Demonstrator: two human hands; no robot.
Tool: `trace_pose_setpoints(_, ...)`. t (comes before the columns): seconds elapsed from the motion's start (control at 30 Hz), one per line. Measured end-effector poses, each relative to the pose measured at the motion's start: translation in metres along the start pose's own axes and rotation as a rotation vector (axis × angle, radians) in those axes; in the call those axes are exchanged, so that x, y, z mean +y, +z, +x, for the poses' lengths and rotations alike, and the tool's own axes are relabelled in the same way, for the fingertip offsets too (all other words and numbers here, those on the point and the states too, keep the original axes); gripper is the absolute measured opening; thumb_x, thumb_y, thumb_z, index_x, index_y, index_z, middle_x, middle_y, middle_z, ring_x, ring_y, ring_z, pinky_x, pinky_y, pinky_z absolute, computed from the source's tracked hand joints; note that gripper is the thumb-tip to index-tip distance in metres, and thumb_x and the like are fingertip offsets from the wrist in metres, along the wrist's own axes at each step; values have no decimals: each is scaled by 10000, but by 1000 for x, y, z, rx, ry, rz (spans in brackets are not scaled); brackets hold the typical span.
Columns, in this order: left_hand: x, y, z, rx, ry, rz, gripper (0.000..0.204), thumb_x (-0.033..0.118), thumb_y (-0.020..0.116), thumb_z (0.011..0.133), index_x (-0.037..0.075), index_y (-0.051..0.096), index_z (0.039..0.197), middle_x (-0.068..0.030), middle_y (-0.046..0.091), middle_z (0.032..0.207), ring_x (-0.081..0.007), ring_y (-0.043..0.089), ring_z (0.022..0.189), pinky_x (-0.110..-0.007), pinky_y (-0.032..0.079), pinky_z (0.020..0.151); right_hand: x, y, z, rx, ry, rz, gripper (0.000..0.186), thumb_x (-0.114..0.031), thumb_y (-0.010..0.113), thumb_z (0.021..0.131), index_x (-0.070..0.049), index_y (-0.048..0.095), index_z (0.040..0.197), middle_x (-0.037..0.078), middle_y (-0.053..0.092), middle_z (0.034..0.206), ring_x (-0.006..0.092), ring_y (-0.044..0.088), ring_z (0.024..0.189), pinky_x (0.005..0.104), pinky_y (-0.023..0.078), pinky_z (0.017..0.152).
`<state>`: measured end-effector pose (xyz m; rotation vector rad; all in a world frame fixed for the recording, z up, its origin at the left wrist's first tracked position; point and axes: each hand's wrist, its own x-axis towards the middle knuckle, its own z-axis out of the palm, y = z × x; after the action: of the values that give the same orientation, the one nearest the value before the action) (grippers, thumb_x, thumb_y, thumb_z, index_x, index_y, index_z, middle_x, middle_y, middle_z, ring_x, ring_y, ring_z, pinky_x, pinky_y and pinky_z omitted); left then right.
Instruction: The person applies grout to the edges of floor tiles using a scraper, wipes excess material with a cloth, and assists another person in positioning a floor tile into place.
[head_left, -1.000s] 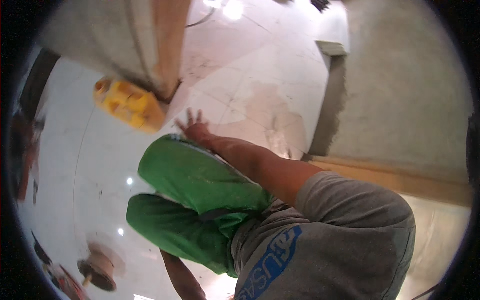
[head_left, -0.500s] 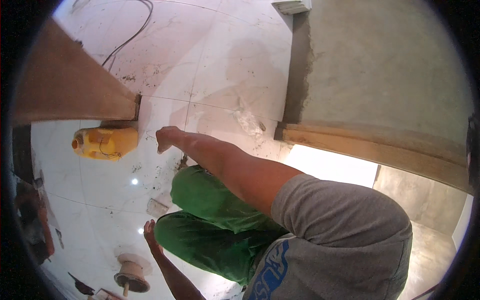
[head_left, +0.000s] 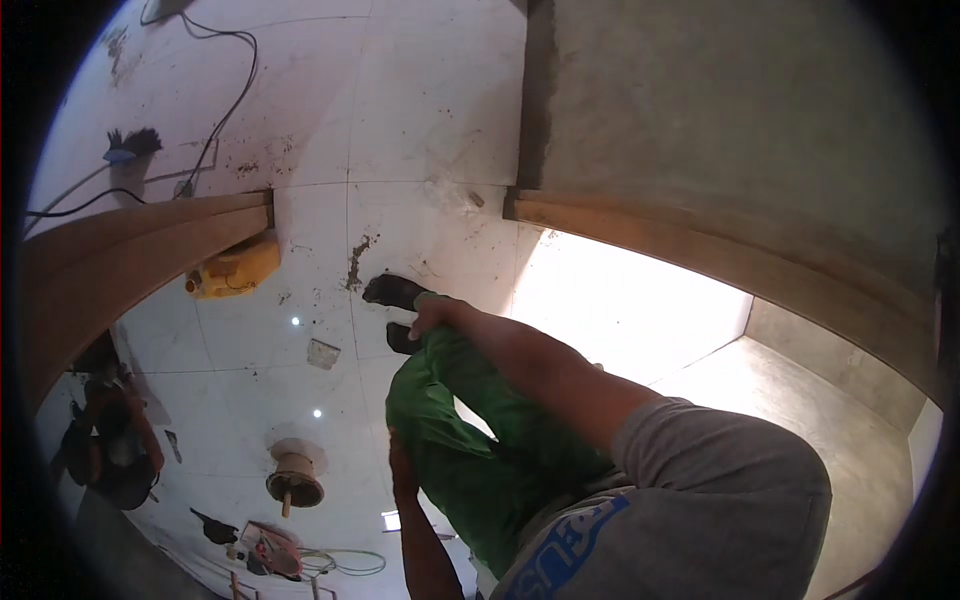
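My right hand is at the lower leg of my green trousers, closed on the cloth near the dark-covered feet. My bare right forearm stretches over that leg from a grey short sleeve. Against the side of the other bent leg rests my left hand; its fingers are mostly hidden by the cloth and the angle. A flat pale rectangular piece lies on the white tiled floor left of my feet.
A yellow jerrycan lies beside a brown panel edge. Nearer is a round pot-like container with a stick. A broom head and black cable lie far left. Right, a wooden edge borders a grey surface.
My right hand has come back from over the floor to the trouser leg. My left hand now rests against the other leg. My feet have come into view, and the whole view has shifted.
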<state>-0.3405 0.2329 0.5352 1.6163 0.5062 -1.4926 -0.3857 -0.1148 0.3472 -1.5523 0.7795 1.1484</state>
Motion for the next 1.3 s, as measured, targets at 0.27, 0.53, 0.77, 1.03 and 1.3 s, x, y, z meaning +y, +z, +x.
trace_pose_setpoints(0.27,-19,19,-97,-104,-49,419,779,567,695,1025,-30,562,1507,-187,691,1378,-281,680,1228,-437,545,1031,-3,27,-191,161,-38,-113,907,-434,843,771,-90,561,1562,265,588,1537,424,584,1413,501,474,1177)
trace_pose_setpoints(0.53,48,38,-83,-6,-237,523,785,568,735,991,-19,579,1489,-197,696,1365,-297,699,1177,-436,564,985,66,-74,-200,381,-6,-95,833,-643,637,962,-92,545,1580,257,537,1596,411,514,1487,504,400,1249)
trace_pose_setpoints(0.77,130,97,-25,112,-282,455,748,482,731,1014,-28,514,1517,-266,679,1401,-391,663,1302,-474,520,1096,136,-270,-95,251,378,-284,730,-536,456,1079,-25,492,1598,239,473,1659,405,394,1578,603,301,1277)
trace_pose_setpoints(1.03,153,178,69,187,-548,910,952,540,813,907,-43,426,1552,-321,628,1421,-486,606,1343,-535,483,1144,268,-492,36,428,478,-1091,707,-444,455,1097,-9,411,1652,189,299,1775,348,159,1679,565,108,1351)
trace_pose_setpoints(1.3,176,189,100,220,-791,919,1041,547,806,901,-117,393,1587,-351,515,1556,-503,541,1421,-540,448,1181,296,-588,105,385,445,-1313,668,-395,441,1114,-4,412,1655,150,314,1777,280,212,1671,523,94,1363)
